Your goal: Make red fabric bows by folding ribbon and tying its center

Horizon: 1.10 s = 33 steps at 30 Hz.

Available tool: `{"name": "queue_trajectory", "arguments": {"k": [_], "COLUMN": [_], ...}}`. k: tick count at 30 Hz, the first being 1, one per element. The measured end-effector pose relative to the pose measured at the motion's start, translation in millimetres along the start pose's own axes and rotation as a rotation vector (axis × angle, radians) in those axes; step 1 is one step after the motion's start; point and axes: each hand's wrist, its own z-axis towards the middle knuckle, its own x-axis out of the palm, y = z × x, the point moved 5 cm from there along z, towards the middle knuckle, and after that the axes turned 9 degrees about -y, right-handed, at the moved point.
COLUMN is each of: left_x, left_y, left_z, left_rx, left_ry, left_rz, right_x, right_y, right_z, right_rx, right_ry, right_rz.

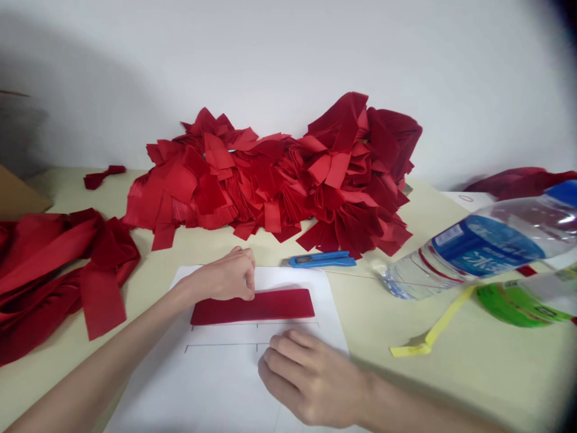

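Bending over a dark red strip (279, 307), my left grip (228, 276) has its fingers curled in, with the tips close together at the strip's top side. My hand covers the strip's top left part, so I cannot tell if I am pinching it or just touching it. The strip lies flat on white paper (216, 388), just above some thin black lines (223, 345). My right grip (311, 379) is curled over the paper, below the strip, and hides part of the lower line. Its fingertips are tucked away, so I cannot tell if they hold anything. The paper runs off the bottom of my view. Past it on the desk (383, 391) lies a blue cutter (322, 259), near a messy red heap (270, 180) where single pieces are hard to pick out. The red pile (49, 270) on the left is cut off, and so is the clear bottle (487, 243) on the right.
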Motion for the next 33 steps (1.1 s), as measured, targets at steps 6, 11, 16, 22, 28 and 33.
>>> {"name": "queue_trajectory", "arguments": {"k": [6, 11, 16, 22, 28, 33], "left_x": [3.5, 4.0, 3.6, 4.3, 3.9, 4.1], "left_y": [-1, 1, -1, -1, 0, -1], "left_z": [0, 0, -1, -1, -1, -3], "left_rx": [-0.001, -0.018, -0.019, -0.01, -0.011, -0.008], "left_ry": [0.006, 0.003, 0.009, 0.018, 0.019, 0.016], "left_rz": [0.001, -0.006, -0.007, -0.025, -0.044, -0.05], "right_x": [0, -36, -41, -19, -18, -15], "right_y": [1, -37, -87, -94, -92, -90], "right_z": [-1, 1, -13, -30, -31, -37], "right_rx": [-0.002, 0.327, 0.698, 0.678, 0.674, 0.631], "right_ry": [-0.017, -0.251, -0.12, 0.106, 0.168, 0.174], "right_rz": [0.01, 0.17, 0.278, 0.318, 0.329, 0.332]}}
